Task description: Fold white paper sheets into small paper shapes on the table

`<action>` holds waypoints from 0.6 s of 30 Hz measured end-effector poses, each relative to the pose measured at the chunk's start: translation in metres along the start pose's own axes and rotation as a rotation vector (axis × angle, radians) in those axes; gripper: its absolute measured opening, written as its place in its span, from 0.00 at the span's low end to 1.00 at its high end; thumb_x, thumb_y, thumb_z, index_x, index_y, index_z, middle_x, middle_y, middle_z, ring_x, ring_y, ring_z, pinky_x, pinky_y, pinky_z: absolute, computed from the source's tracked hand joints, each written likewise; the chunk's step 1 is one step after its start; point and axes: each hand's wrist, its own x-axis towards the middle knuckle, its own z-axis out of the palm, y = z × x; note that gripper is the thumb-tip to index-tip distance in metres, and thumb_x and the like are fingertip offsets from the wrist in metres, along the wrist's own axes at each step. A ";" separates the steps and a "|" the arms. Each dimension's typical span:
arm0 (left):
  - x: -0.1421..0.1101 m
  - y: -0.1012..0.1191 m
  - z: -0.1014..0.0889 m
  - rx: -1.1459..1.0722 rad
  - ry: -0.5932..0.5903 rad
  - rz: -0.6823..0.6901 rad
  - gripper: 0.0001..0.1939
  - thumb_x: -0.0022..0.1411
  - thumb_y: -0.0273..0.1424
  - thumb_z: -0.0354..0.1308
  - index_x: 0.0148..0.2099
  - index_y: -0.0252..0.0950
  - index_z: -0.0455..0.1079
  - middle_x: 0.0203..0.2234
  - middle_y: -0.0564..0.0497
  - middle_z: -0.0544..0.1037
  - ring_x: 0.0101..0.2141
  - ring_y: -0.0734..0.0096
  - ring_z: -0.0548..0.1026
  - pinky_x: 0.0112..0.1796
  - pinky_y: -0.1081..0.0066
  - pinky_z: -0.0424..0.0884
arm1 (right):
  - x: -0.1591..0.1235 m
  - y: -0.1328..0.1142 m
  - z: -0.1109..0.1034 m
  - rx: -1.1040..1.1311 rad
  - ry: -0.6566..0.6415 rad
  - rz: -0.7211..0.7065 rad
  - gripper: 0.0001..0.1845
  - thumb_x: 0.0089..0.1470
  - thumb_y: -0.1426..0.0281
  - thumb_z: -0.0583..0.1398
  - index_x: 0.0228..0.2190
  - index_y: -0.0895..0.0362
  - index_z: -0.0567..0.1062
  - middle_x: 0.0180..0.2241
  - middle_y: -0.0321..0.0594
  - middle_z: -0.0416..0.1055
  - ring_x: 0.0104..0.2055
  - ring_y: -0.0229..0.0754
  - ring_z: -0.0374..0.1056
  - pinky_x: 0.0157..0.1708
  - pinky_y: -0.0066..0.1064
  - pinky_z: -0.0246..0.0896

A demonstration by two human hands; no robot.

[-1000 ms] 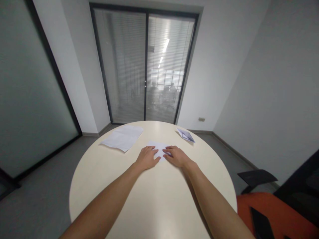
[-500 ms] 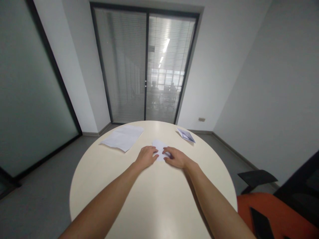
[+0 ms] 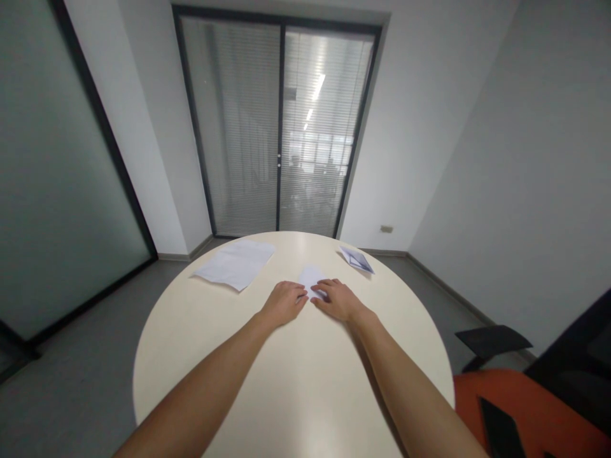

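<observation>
A small white piece of paper (image 3: 311, 275) lies on the round cream table (image 3: 305, 375), between my two hands. My left hand (image 3: 285, 301) is closed at the paper's left side, thumb and fingertips pinching its near edge. On the right side, my right hand (image 3: 337, 299) grips the paper with bent fingers and thumb, their tips close to those of the left. Both hands cover much of the paper, so its full shape and any folds are hidden.
A larger white sheet (image 3: 236, 264) lies at the table's far left. At the far right rests a folded paper with a dark printed picture (image 3: 357, 259). An orange-seated chair (image 3: 515, 407) with a black armrest (image 3: 494, 340) stands to the right, and a glass partition with blinds (image 3: 281, 127) is beyond.
The paper between my hands has turned or shifted a little to the right, and its visible part looks narrower. My left fingertips have closed on its edge and moved nearer the right hand.
</observation>
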 end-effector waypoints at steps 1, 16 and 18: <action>0.000 0.000 0.000 0.010 -0.004 -0.006 0.17 0.71 0.36 0.50 0.51 0.39 0.78 0.51 0.47 0.80 0.52 0.61 0.75 0.57 0.61 0.65 | 0.001 -0.001 -0.001 -0.012 -0.001 0.000 0.25 0.62 0.55 0.57 0.54 0.55 0.77 0.55 0.50 0.73 0.56 0.55 0.67 0.58 0.46 0.58; 0.001 -0.005 -0.005 0.098 -0.007 -0.183 0.16 0.66 0.38 0.56 0.50 0.39 0.78 0.51 0.43 0.78 0.51 0.56 0.73 0.55 0.58 0.65 | 0.000 -0.010 -0.004 0.182 -0.039 -0.106 0.20 0.55 0.69 0.59 0.48 0.56 0.80 0.51 0.46 0.75 0.41 0.45 0.74 0.49 0.36 0.66; 0.001 -0.002 -0.008 0.082 -0.005 -0.146 0.15 0.68 0.38 0.53 0.48 0.38 0.79 0.45 0.44 0.81 0.48 0.57 0.75 0.56 0.57 0.64 | 0.000 -0.008 -0.001 0.180 -0.027 -0.108 0.20 0.56 0.67 0.60 0.49 0.56 0.80 0.55 0.47 0.72 0.48 0.48 0.73 0.53 0.38 0.65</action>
